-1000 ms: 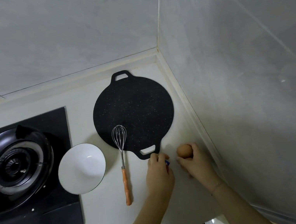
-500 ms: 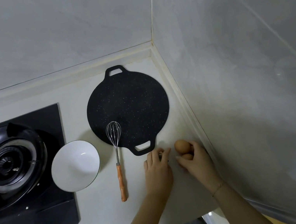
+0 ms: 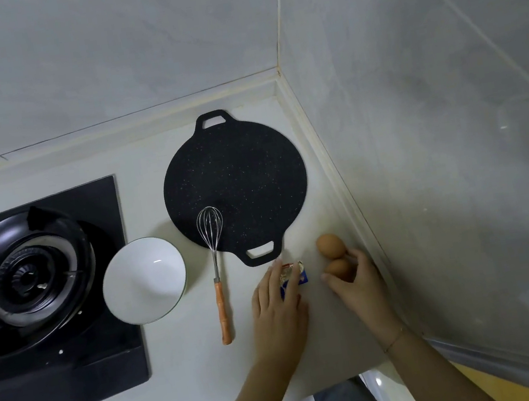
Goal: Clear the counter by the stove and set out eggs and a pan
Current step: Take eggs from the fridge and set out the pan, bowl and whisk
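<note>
**By the corner wall: two eggs down, a packet under your left hand**

Near the right-hand wall, on the pale bench (image 3: 187, 379), your right hand (image 3: 356, 284) curls round the nearer egg (image 3: 337, 268), thumb on its left side and fingers (image 3: 357, 256) over the top and right. The farther egg (image 3: 330, 244) lies just beyond it, touching it or almost touching; I cannot tell which. Both eggs sit on the bench between the pan's near handle and the wall's base strip.

Your left hand (image 3: 278, 305) lies flat with straight fingers pressed on a small packet (image 3: 294, 275), white and red at its far end and blue at the near right corner. It grips nothing. The packet lies just beside the pan's near handle, between the whisk and the eggs.

The black speckled pan (image 3: 236, 184) lies flat on the bench in the corner, one loop handle toward the back wall and one toward you. The whisk (image 3: 217, 270) rests with its wire head on the pan's near edge and its orange handle on the bench, pointing at you. Left of it stands the white bowl (image 3: 144, 280), its left rim over the edge of the black stove (image 3: 25, 273).
</note>
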Available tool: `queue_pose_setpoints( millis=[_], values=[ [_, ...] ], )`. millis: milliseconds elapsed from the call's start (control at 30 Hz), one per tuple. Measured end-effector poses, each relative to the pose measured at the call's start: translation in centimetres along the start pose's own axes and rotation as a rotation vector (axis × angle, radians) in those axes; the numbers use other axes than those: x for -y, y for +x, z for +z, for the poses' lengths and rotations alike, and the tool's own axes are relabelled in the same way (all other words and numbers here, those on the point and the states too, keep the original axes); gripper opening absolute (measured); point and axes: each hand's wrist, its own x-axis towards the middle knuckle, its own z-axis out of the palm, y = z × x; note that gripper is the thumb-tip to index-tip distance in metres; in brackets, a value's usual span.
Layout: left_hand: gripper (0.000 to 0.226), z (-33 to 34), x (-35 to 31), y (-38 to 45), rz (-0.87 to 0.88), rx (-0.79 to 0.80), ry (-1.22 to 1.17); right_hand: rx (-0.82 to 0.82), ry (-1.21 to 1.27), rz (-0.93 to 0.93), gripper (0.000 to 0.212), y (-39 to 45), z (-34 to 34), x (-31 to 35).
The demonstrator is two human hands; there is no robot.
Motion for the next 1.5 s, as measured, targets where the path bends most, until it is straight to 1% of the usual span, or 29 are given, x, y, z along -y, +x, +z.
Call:
queue_pose_setpoints(
  millis=[167,300,367,433,500,567,667,767,833,967,1067,1167,1300,1400,1500],
  values=[
    [0.061,-0.1,0.1,-2.3,-0.093,0.011,-0.048,-0.003,0.204,0.097,0.058,-0.5,-0.1,-0.5],
    [0.067,-0.2,0.1,-2.3,-0.070,0.041,-0.112,0.004,0.389,0.180,0.052,-0.7,-0.5,-1.5],
    [0.067,-0.6,-0.1,-2.1,-0.055,0.068,-0.092,0.026,0.428,0.194,0.057,-0.9,-0.7,-1.7],
    [0.064,-1.0,-0.2,-2.1,-0.061,0.056,-0.059,0.028,0.454,0.207,0.060,-1.2,-0.7,-2.0],
    [0.065,-1.7,-0.5,-2.2,-0.106,0.020,-0.095,0.010,0.470,0.223,0.054,-1.9,-0.6,-1.8],
    [0.066,-2.9,-1.0,-2.6,-0.160,-0.003,-0.170,0.019,0.464,0.218,0.043,-2.7,-0.7,-1.3],
    [0.061,-5.1,-1.6,-3.5,-0.201,-0.050,-0.343,0.040,0.472,0.242,0.035,-4.3,-0.7,-0.2],
    [0.055,-7.2,-2.1,-4.4,-0.197,-0.109,-0.468,0.068,0.504,0.240,0.029,-6.5,-0.5,1.2],
    [0.048,-8.3,-2.0,-5.2,-0.204,-0.158,-0.549,0.077,0.498,0.202,0.024,-7.9,-0.3,1.8],
    [0.043,-10.7,-1.3,-6.8,-0.332,-0.204,-0.729,0.086,0.406,0.066,0.017,-10.7,0.2,2.8],
    [0.038,-13.4,-1.5,-8.4,-0.422,-0.292,-0.857,0.171,0.357,-0.013,0.015,-12.8,0.8,4.3],
    [0.036,-16.1,-2.0,-10.8,-0.532,-0.408,-0.971,0.335,0.302,-0.107,0.019,-14.6,1.2,5.9],
    [0.036,-18.4,-3.2,-15.9,-0.599,-0.605,-0.992,0.546,0.223,-0.222,0.020,-16.8,2.1,7.2],
    [0.034,-18.5,-5.0,-20.5,-0.669,-0.752,-1.004,0.667,0.163,-0.226,0.021,-17.9,2.4,6.4],
    [0.032,-17.5,-6.8,-24.4,-0.732,-0.829,-1.015,0.722,0.129,-0.193,0.021,-18.8,2.5,5.0]
  ],
)
